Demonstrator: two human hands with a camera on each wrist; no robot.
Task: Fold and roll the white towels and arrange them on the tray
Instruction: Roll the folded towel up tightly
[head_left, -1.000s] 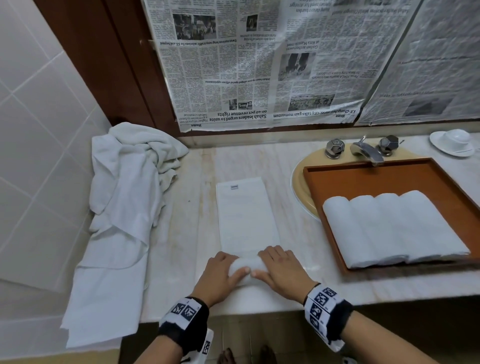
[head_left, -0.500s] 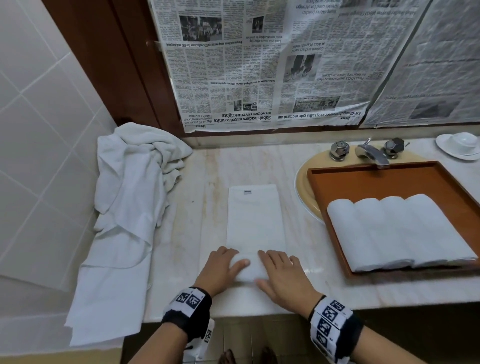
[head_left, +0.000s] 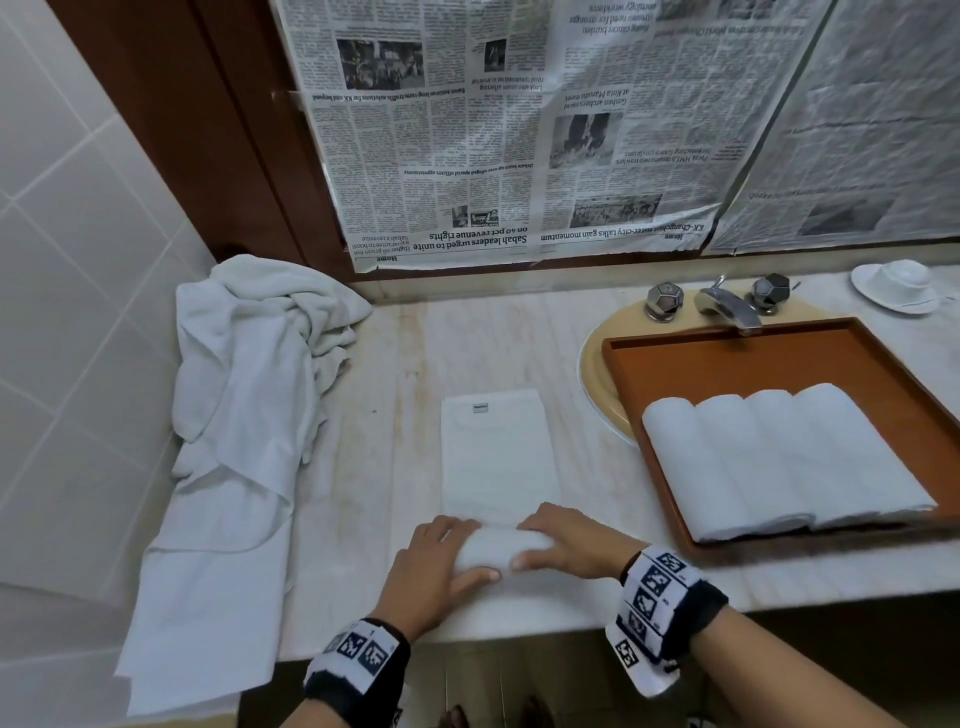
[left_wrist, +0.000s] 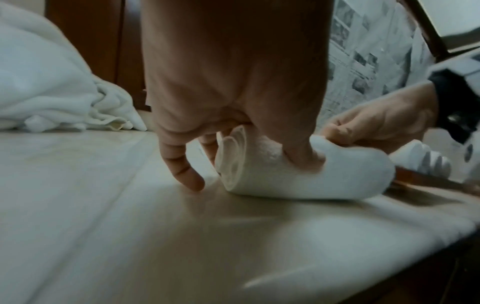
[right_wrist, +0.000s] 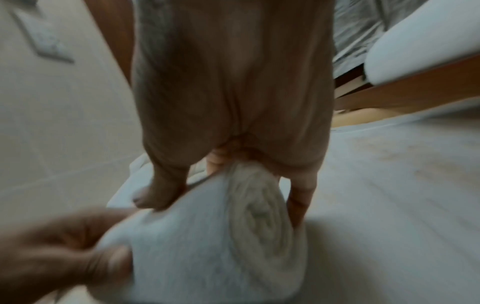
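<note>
A white towel (head_left: 498, 457) lies as a long folded strip on the marble counter, and its near end is wound into a roll (head_left: 501, 548). My left hand (head_left: 441, 558) grips the roll's left end, thumb on the near side and fingers over the far side. My right hand (head_left: 566, 545) grips the right end the same way. The left wrist view shows the spiral end of the roll (left_wrist: 233, 162) under my left hand (left_wrist: 233, 92). In the right wrist view, my right hand (right_wrist: 233, 102) curls over the roll (right_wrist: 221, 236). Several rolled towels (head_left: 779, 462) lie side by side in the brown tray (head_left: 779, 353).
A heap of loose white towels (head_left: 249, 364) sits at the counter's left end and hangs over the front edge. The tray rests over the sink, below the faucet (head_left: 727, 306). A white cup on a saucer (head_left: 898, 286) stands at the far right. Newspaper covers the mirror behind.
Half a second ago my fingers reached forward, flat over the towel. Now both hands curl round a thicker roll, and the flat strip beyond it looks a little shorter.
</note>
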